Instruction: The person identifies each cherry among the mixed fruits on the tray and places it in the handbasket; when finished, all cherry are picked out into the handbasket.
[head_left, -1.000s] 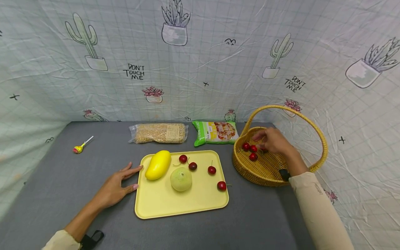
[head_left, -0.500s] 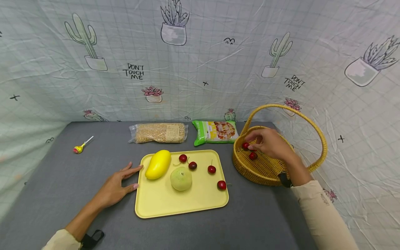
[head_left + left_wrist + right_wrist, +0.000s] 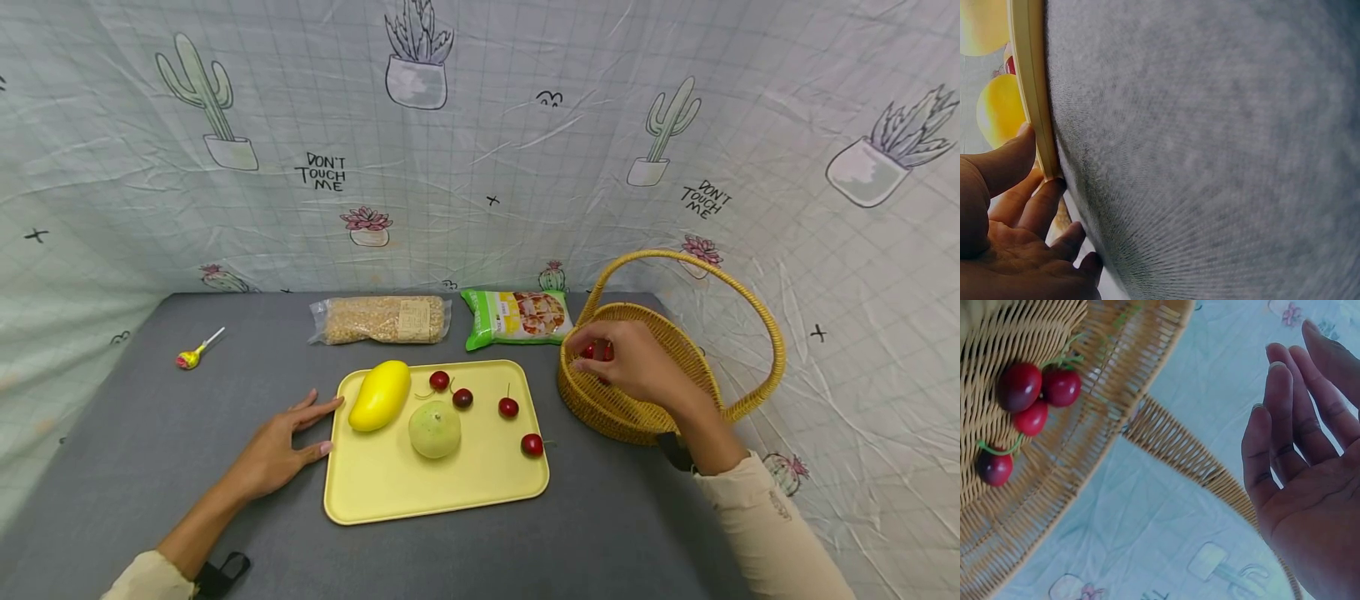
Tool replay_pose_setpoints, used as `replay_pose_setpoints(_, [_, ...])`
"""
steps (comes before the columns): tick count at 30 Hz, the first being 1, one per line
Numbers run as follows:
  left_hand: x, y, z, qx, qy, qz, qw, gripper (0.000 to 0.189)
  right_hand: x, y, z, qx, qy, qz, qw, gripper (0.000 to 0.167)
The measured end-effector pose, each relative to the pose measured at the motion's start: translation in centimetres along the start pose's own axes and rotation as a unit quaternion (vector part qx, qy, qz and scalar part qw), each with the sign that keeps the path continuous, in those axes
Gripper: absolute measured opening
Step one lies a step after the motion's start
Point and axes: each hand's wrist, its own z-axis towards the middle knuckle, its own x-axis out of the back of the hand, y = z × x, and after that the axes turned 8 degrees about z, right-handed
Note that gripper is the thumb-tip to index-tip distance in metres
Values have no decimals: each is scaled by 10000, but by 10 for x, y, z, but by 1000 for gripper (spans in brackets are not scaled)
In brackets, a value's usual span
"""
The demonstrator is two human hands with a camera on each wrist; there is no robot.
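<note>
The wicker basket (image 3: 611, 423) is standing just to the right of the yellow tray (image 3: 390, 483). The right hand (image 3: 633, 357) is hovering over the basket's left side, fingers relaxed and grasping nothing, while the left hand (image 3: 272, 452), likewise released, is touching the tray's left rim with extended fingers. A yellow mango (image 3: 381, 397), a round green fruit (image 3: 435, 431) and four cherries (image 3: 462, 398) are occupying the tray, four more cherries (image 3: 1030, 417) lying inside the basket.

Head: high, forward-down; wrists: close, handward; head, right wrist share basket (image 3: 600, 414).
</note>
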Motion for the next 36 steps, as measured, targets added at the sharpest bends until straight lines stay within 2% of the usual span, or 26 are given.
replay_pose_setpoints(7, [0,0,0,-4,-5,13,10000,69,-10,-11,-9,301,6,22,9995,21])
replay_pose_setpoints(16, [0,0,0,11,-40,-27,10000,69,-24,-22,-22,176,-177,67,9997,27])
replay_pose_setpoints(25, [0,1,0,67,-78,4,9999,70,-37,-31,-35,305,-269,158,9990,30])
replay_pose_setpoints(36, [0,1,0,53,-76,34,10000,70,-58,-30,-48,309,-454,288,9981,28])
